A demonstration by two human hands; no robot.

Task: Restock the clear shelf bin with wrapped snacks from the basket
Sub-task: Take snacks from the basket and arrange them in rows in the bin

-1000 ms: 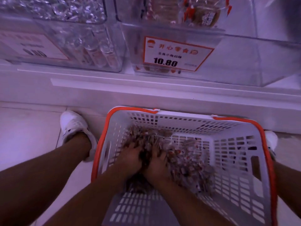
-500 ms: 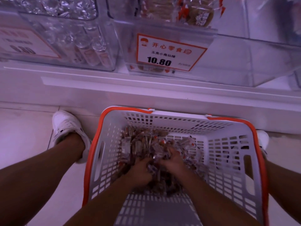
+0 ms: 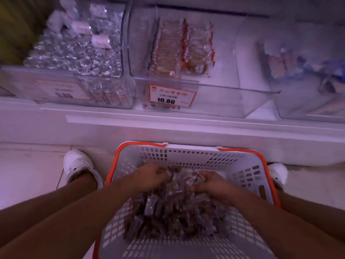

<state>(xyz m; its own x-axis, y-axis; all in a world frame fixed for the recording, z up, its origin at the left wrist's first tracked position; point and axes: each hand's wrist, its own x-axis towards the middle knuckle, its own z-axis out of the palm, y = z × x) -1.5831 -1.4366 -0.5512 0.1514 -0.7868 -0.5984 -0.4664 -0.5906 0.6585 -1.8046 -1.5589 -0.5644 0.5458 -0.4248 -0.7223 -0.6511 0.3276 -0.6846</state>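
Head view was used to read the moment: the left hand (image 3: 153, 175) and the right hand (image 3: 210, 181) were both sunk in the basket, fingers curled round a shared bundle of the wrapped snacks (image 3: 173, 210), one hand at each side of it. That heap was seen to fill the middle of the white basket (image 3: 242, 165) with its orange rim, which was set on the floor between two white shoes. Above and beyond it, on the shelf, the clear shelf bin (image 3: 214, 98) with the 10.80 price label (image 3: 171, 97) was seen holding only a short row of snacks at its back left, its front and right side bare. The step in hand was judged to be gathering a load for lifting. It would be done well if the bundle were squeezed from both sides and supported underneath, and carried over the bin's front wall before being released, so that loose wrappers were not spilled.
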